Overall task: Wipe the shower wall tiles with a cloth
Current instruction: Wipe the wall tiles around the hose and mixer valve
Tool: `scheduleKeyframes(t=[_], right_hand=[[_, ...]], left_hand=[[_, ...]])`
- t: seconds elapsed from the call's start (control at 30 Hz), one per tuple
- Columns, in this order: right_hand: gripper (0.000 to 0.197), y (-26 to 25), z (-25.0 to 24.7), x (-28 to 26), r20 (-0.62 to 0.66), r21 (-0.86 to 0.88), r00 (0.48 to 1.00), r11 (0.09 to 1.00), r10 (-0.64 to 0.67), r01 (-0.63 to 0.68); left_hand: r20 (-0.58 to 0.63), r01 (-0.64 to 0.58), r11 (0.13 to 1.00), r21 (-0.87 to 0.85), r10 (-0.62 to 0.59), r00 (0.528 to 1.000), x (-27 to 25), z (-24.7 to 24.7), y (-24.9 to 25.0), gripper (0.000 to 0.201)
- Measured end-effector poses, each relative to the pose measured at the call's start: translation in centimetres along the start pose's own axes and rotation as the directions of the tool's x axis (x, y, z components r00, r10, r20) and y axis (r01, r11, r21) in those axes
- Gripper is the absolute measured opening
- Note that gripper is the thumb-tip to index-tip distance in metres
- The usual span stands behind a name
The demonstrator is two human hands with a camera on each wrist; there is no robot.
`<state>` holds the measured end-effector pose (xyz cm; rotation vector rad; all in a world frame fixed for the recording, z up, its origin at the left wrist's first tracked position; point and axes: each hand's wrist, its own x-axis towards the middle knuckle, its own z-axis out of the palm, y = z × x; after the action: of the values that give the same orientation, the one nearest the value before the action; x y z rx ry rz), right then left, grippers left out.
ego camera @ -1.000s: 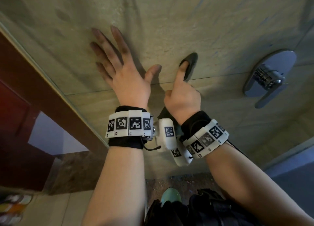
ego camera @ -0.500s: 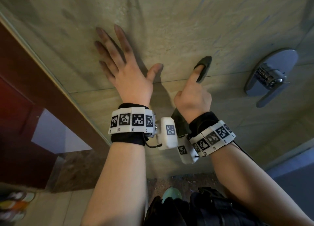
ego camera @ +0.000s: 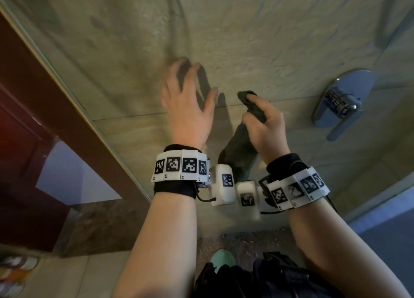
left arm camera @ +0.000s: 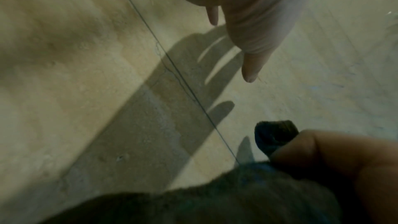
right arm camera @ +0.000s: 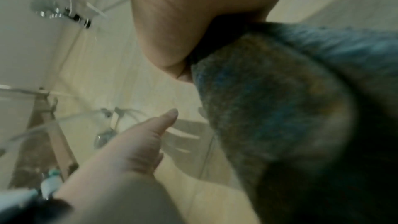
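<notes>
The left hand [ego camera: 188, 109] is reaching toward the wall tiles [ego camera: 257, 39], just left of the right hand [ego camera: 264, 127]. The cloth [ego camera: 253, 106] is sitting in the right hand, hanging below it. The shower handle [ego camera: 342, 100] is sitting farther right on the wall.

A chrome shower handle [ego camera: 342, 100] is mounted on the wall, a dark wooden door [ego camera: 33, 140] at left.

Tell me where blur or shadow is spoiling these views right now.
Head view: left hand fingertips motion-smeared, its shadow on the wall tiles. Left wrist view: soft, hand shadow across the grout line. Right wrist view: cloth fills the right side, out of focus.
</notes>
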<state>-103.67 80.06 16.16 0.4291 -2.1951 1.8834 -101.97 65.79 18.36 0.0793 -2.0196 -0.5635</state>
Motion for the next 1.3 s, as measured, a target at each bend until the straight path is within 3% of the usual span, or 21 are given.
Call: scheduleKeyframes(t=[0.07, 0.1, 0.2, 0.3, 0.4, 0.47, 0.63, 0.73, 0.8, 0.9, 1.0, 1.13, 1.2, 1.3], right_hand=[[0.033, -1.0, -0.2, 0.2, 0.044, 0.114, 0.998, 0.992, 0.047, -0.052], [0.029, -1.5, -0.3, 0.2, 0.056, 0.170, 0.996, 0.983, 0.065, -0.074], [0.024, -2.8, -0.4, 0.0, 0.111, 0.363, 0.989, 0.922, 0.099, -0.133], [0.026, -3.6, -1.2, -0.1, 0.257, 0.563, 0.961, 0.794, 0.098, -0.231], [0.029, -3.7, -1.8, -0.1, 0.359, 0.575, 0.926, 0.754, 0.117, -0.317], [0.032, -3.6, -1.8, -0.1, 0.380, 0.571, 0.916, 0.748, 0.125, -0.339], [0.032, -3.8, -1.6, -0.6, 0.418, 0.591, 0.897, 0.707, 0.145, -0.389], [0.037, -4.3, -1.6, -0.9, 0.447, 0.562, 0.883, 0.724, 0.141, -0.400], [0.044, -4.5, -1.8, -0.9, 0.455, 0.530, 0.877, 0.744, 0.157, -0.408], [0.049, -4.3, -2.0, -0.8, 0.459, 0.560, 0.874, 0.711, 0.162, -0.426], [0.047, -3.7, -2.1, -0.7, 0.404, 0.590, 0.894, 0.690, 0.196, -0.418], [0.022, -3.6, -2.9, -0.7, 0.236, 0.480, 0.951, 0.827, 0.199, -0.292], [0.023, -3.4, -3.3, -0.7, 0.158, 0.421, 0.974, 0.881, 0.163, -0.216], [0.019, -3.1, -3.4, -0.8, 0.237, 0.364, 0.962, 0.906, 0.135, -0.217]], left_hand=[[0.078, 0.000, 0.992, -0.130, 0.010, 0.997, 0.1, 0.0, 0.0, 0.030], [0.176, 0.064, 0.975, -0.212, -0.027, 0.984, 0.1, -0.2, 0.2, 0.025], [0.496, 0.365, 0.845, -0.390, -0.142, 0.857, 0.3, -0.7, 1.1, 0.017], [0.642, 0.593, 0.643, -0.485, -0.199, 0.740, 0.2, -1.1, 1.7, 0.027], [0.749, 0.728, 0.433, -0.531, -0.163, 0.643, 0.0, -1.4, 2.4, 0.031], [0.753, 0.750, 0.352, -0.560, -0.161, 0.638, -0.1, -1.5, 2.7, 0.026], [0.756, 0.750, 0.276, -0.601, -0.107, 0.646, -0.8, -1.7, 2.6, 0.022], [0.768, 0.756, 0.218, -0.617, -0.040, 0.639, -1.2, -1.7, 2.5, 0.040], [0.776, 0.762, 0.230, -0.605, -0.046, 0.629, -1.2, -1.7, 2.6, 0.061], [0.775, 0.769, 0.168, -0.617, -0.044, 0.631, -1.1, -2.4, 3.0, 0.031], [0.772, 0.777, 0.147, -0.613, -0.098, 0.628, -0.7, -2.9, 2.8, 0.028], [0.786, 0.798, 0.167, -0.579, -0.147, 0.601, -0.3, -3.5, 2.9, 0.026], [0.782, 0.801, 0.154, -0.579, -0.175, 0.599, -0.3, -3.7, 2.9, 0.021], [0.763, 0.789, 0.107, -0.606, -0.204, 0.613, 0.0, -3.7, 3.0, 0.022]])
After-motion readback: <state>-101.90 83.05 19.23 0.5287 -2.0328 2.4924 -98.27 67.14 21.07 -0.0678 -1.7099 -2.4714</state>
